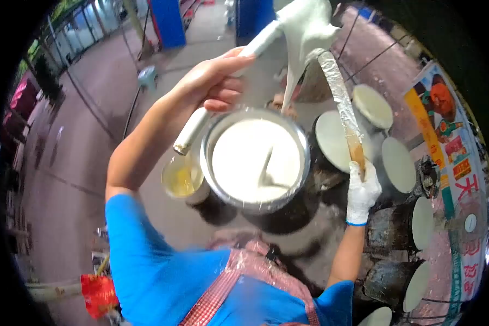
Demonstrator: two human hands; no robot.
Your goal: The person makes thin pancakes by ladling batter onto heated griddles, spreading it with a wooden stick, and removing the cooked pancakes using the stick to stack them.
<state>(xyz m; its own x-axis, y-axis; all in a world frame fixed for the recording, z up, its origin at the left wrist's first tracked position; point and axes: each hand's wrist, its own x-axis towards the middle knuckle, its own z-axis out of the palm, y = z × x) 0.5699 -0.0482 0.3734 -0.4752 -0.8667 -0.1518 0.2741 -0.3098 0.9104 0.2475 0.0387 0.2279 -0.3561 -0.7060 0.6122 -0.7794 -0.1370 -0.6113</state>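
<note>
My bare left hand (214, 81) is wrapped around a thick white stick (193, 130) that slants up to the right. A stretchy mass of white batter (309, 24) clings to its far end, and a strand hangs toward the metal bowl. My right hand (362, 190), in a white glove, grips the bare wooden lower end of a flat stick (339, 98). Batter coats the upper part of this flat stick, and its tip meets the hanging mass. Below and between my hands stands a large metal bowl (205, 157) of white batter, with a thin utensil (266, 165) standing in it.
A translucent tub (171, 187) with yellow liquid stands left of the bowl. Several dark drum-like stands with pale round tops (399, 163) curve along the right. Beyond them hangs a printed banner (456, 163). A small stool (147, 77) stands farther left.
</note>
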